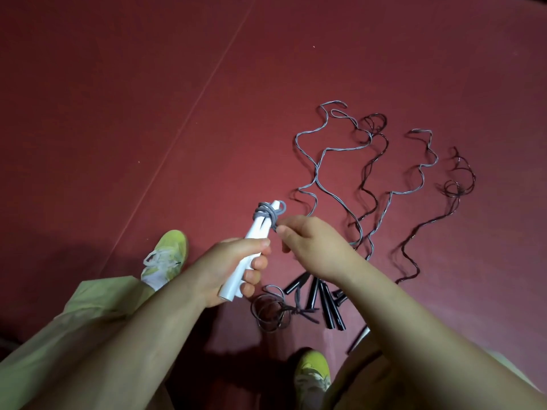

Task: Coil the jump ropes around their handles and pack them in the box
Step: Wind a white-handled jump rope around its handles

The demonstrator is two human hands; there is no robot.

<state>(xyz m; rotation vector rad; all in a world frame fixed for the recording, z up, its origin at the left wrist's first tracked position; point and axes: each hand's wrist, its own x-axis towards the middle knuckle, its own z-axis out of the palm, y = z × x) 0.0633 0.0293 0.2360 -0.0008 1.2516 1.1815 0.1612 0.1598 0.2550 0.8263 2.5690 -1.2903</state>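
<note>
White handles: a pair of white jump-rope handles (251,244) held side by side above the floor, slanting up and away from the person, near the middle of the view
Grey rope: the grey cord (264,216) is wound in a few turns round the far tips of the white handles, with a small loop sticking out on the right; whether loose cord hangs below the hands I cannot tell
Left hand: the left hand (233,269) is clamped round the near half of the white handles, thumb on top, fingers curled beneath
Right hand: the right hand (310,247) pinches the grey cord just beside the coil between thumb and forefinger
Step in hand: by my reading, winding or tucking the end of this first rope, so the task is early
Next move: likely calls for the left hand to keep both handles pressed together while the right feeds the end under a turn and pulls it snug; slack would let the coil slip off the tips
Other ropes: several uncoiled ropes (340,161), grey and dark, lie in wavy lines on the floor to the right, their black handles (322,300) bunched below the right forearm, with a small dark coil (269,312) just beside them
Floor: red matting (148,84) with a pale seam running diagonally
Person: yellow-green shoes (168,255) and pale trousers at the lower edge
Box: none in view
</note>
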